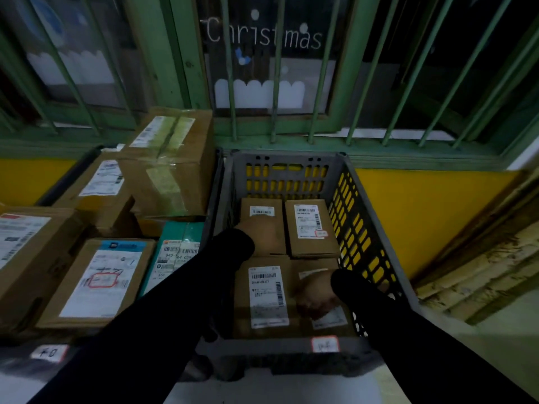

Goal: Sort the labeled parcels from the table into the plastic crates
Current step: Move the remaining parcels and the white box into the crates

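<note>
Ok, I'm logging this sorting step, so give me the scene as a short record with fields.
crate: grey plastic crate, tag on its near rim
contents: four brown labeled parcels, two rows
left hand: left hand inside the crate on the far-left parcel; grip unclear
right hand: right hand on the near-right parcel; grip unclear
beside crate: cardboard boxes stacked at left

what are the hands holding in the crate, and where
Cannot be told. Left hand lies on the far-left parcel, right hand on the near-right parcel; grips are blurred.
</note>
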Available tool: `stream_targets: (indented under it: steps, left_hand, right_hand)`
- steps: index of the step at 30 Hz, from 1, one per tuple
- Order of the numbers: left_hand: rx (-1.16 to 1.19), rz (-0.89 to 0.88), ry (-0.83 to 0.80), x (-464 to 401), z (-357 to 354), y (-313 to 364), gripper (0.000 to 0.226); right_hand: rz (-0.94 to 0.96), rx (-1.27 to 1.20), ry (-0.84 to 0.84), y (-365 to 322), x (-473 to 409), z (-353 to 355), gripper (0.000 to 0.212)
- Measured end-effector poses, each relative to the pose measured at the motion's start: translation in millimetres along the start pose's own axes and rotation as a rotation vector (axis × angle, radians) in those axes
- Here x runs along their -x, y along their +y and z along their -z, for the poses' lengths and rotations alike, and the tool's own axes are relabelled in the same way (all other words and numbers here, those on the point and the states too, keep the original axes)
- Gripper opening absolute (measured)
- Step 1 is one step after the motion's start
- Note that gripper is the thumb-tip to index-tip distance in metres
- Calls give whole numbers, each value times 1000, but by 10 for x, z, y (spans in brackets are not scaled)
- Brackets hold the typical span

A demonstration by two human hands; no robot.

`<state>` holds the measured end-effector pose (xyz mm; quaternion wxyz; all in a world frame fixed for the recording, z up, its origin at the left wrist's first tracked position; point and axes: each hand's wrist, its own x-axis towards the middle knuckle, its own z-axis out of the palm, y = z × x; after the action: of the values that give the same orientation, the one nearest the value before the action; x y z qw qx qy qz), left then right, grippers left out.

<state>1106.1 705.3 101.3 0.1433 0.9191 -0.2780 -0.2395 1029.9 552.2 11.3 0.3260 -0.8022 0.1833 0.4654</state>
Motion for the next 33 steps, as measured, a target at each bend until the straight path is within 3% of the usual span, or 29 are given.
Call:
stream_targets:
  steps: [4,6,7,9,13,18,24,33]
  left_hand:
    - [269,-70,153,203,131,40,40]
    - [428,-45,214,270,133,22,40]
    - [501,-33,249,312,130,24,41]
    - [625,-28,325,426,127,57,41]
    - [845,-95,467,675,182,332,36]
    - [1030,-250,546,1043,263,1032,33]
    - [1122,-470,391,1399,-249,2449,26]
    - [1134,-680,40,2051,-1788,4941,28]
  right_hand:
    - [35,-145,51,46,73,-37,37]
    - [96,-200,36,52,164,2,25]
    - [93,-333,145,42,231,26,22]
    - [151,-334,418,39,412,53,23]
    - [420,-540,802,135,934,141,37]
    - [736,-839,963,550,1763,126,28]
    - [864,-1015,1098,1864,2890,-234,39]
    - [621,-1312,1544,4517,4213,-1168,33]
